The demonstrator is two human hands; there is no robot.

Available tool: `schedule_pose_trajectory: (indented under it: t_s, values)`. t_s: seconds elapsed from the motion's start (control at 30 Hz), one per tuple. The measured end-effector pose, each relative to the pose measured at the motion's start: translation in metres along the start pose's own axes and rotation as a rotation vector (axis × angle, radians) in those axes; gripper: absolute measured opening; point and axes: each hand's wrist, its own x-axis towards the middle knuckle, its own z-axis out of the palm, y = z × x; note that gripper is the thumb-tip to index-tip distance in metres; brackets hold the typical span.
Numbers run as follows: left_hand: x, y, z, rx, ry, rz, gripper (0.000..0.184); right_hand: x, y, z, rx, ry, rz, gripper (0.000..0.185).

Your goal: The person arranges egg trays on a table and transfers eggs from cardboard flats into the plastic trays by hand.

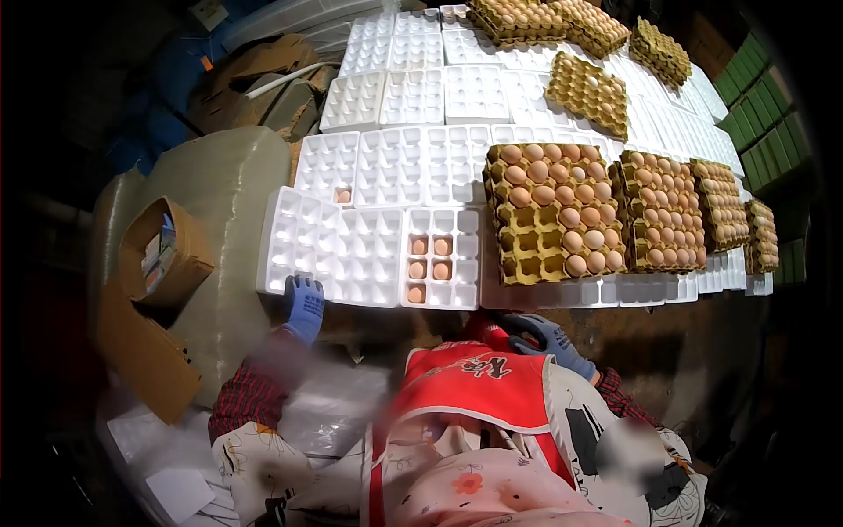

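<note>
My left hand (pixel 304 309), in a blue-grey glove, touches the front edge of the leftmost white foam tray (pixel 299 237); its fingers show at the rim, fairly close together. My right hand (pixel 537 339), gloved too, is near the red apron (pixel 474 379), below the table edge, with its fingers partly spread and bent. In front of me, a white tray (pixel 442 255) holds several brown eggs in its left and middle columns. One egg (pixel 342 196) sits in a tray behind. To the right, a stacked brown pulp tray (pixel 524 230) carries many eggs, with some hollows bare at its left.
More egg-filled pulp trays (pixel 663 211) line the right side, with others (pixel 588 92) at the back. An open cardboard box (pixel 165 255) stands at the left on a wrapped bale (pixel 230 176). Green stacks (pixel 764 114) are at the far right.
</note>
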Motion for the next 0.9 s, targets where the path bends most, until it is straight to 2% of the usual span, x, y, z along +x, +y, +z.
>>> schedule_pose_trajectory:
  t_s: [0.07,0.13,0.17,0.2,0.23,0.3,0.33,0.37,0.43,0.47,0.5,0.53,0.57,0.6,0.63,0.7,0.73,0.77,0.83,0.87,0.9]
  values:
    - [-0.008,-0.011,-0.021,0.034,0.057,0.051,0.025,-0.012,0.0,-0.009,-0.054,0.032,-0.023,0.045]
    - [-0.002,-0.006,-0.03,-0.094,-0.014,0.041,0.039,-0.033,-0.004,-0.03,-0.079,0.103,0.022,0.045]
    - [0.003,-0.006,-0.066,-0.28,-0.129,0.0,0.044,-0.037,-0.001,-0.04,-0.133,0.149,-0.031,0.045]
    - [0.001,-0.002,-0.099,-0.277,-0.103,0.011,0.048,-0.042,0.006,-0.057,-0.287,0.254,-0.063,0.043]
    - [-0.004,0.005,-0.126,-0.486,0.193,0.085,0.043,-0.045,0.01,-0.071,-0.424,0.339,-0.101,0.042]
    - [-0.005,0.041,-0.205,-1.075,0.348,0.202,0.036,-0.034,0.01,-0.116,-0.662,0.474,-0.173,0.039]
    - [-0.001,0.067,-0.243,-1.255,0.362,0.258,0.035,-0.026,0.011,-0.134,-0.747,0.537,-0.191,0.039]
    - [0.005,0.094,-0.282,-1.432,0.38,0.316,0.035,-0.02,0.011,-0.154,-0.892,0.505,-0.198,0.039]
    - [0.026,0.147,-0.345,-1.425,0.581,0.461,0.037,-0.012,0.022,-0.181,-1.042,0.416,-0.18,0.038]
    - [0.038,0.173,-0.37,-1.364,0.651,0.465,0.038,-0.01,0.026,-0.192,-1.076,0.309,-0.145,0.033]
    - [0.049,0.197,-0.386,-1.303,0.723,0.463,0.04,-0.007,0.031,-0.201,-1.075,0.3,-0.154,0.033]
    - [0.055,0.218,-0.389,-1.306,0.72,0.449,0.04,-0.005,0.039,-0.209,-1.024,0.236,-0.175,0.032]
    - [0.063,0.238,-0.39,-1.138,0.645,0.436,0.041,-0.002,0.047,-0.218,-0.974,0.17,-0.194,0.031]
    - [0.066,0.245,-0.397,-0.969,0.565,0.424,0.042,-0.001,0.056,-0.226,-0.861,0.185,-0.264,0.031]
    - [0.068,0.245,-0.395,-0.968,0.557,0.411,0.042,0.0,0.063,-0.236,-0.696,0.173,-0.371,0.031]
    - [0.072,0.231,-0.39,-1.404,0.522,0.453,0.036,-0.005,0.074,-0.241,0.193,0.282,-0.024,0.032]
    - [0.072,0.226,-0.387,-1.65,0.473,0.392,0.036,-0.004,0.057,-0.254,0.396,0.346,0.133,0.034]
    - [0.071,0.223,-0.387,-2.014,0.422,0.308,0.033,0.0,0.07,-0.266,0.558,0.366,0.146,0.034]
    - [0.082,0.21,-0.39,-2.568,0.058,0.195,0.032,0.013,0.045,-0.273,0.485,0.234,0.17,0.032]
    - [0.084,0.204,-0.397,-2.423,0.06,0.2,0.031,0.029,0.048,-0.269,-0.012,0.165,-0.142,0.033]
    - [0.096,0.209,-0.401,-1.807,0.533,0.332,0.033,0.041,0.054,-0.268,-0.422,0.161,-0.412,0.031]
